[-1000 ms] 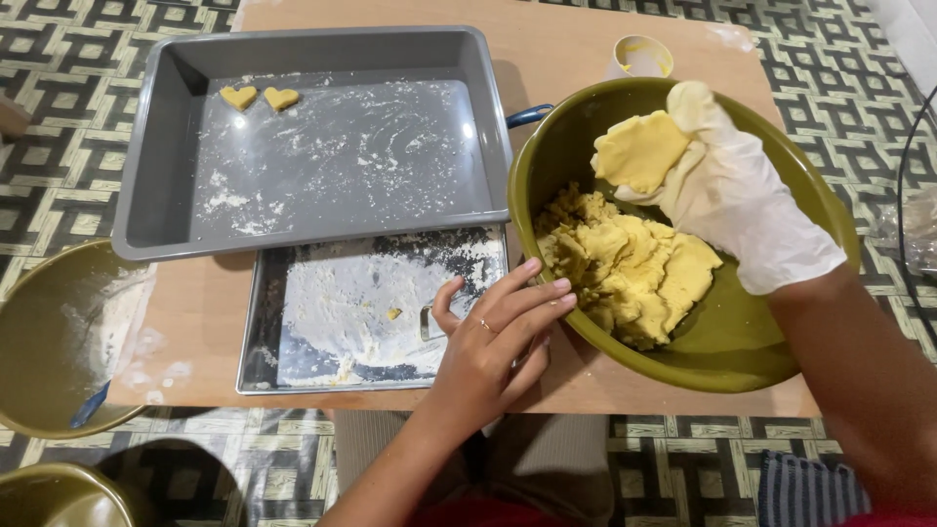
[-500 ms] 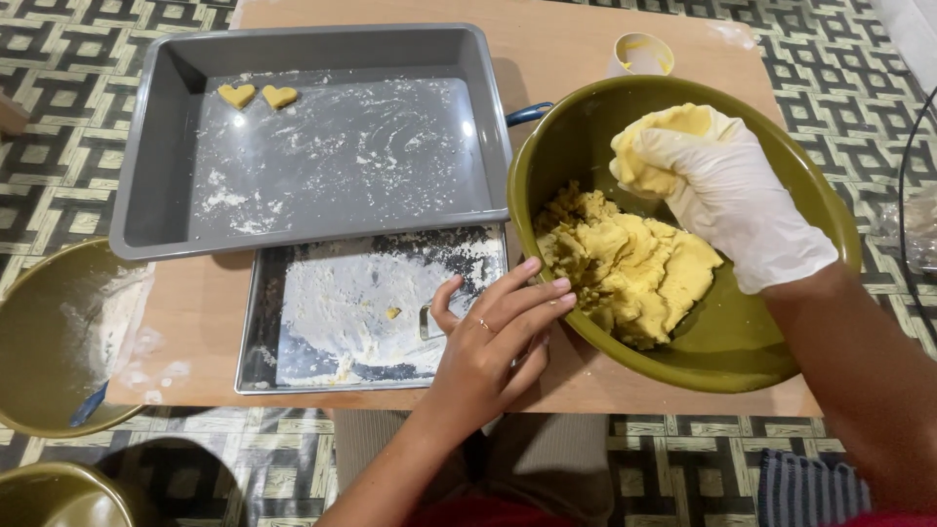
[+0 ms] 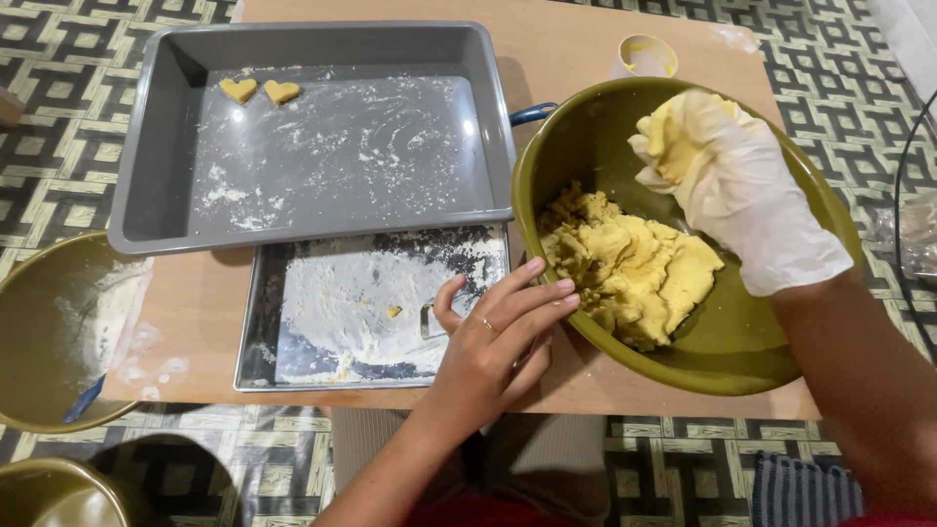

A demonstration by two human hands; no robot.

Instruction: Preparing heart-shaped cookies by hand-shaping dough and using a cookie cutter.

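The gloved right hand (image 3: pixel 727 181) is closed around a soft yellow lump of dough (image 3: pixel 673 127), lifted above the crumbly mass (image 3: pixel 630 263) lying in the olive bowl (image 3: pixel 742 351). The bare left hand (image 3: pixel 498 337), fingers spread and holding nothing, steadies the bowl's rim. Sticky dough may cling to the thin glove, and the bowl, seemingly near the bench (image 3: pixel 195 312) edge, could tip.
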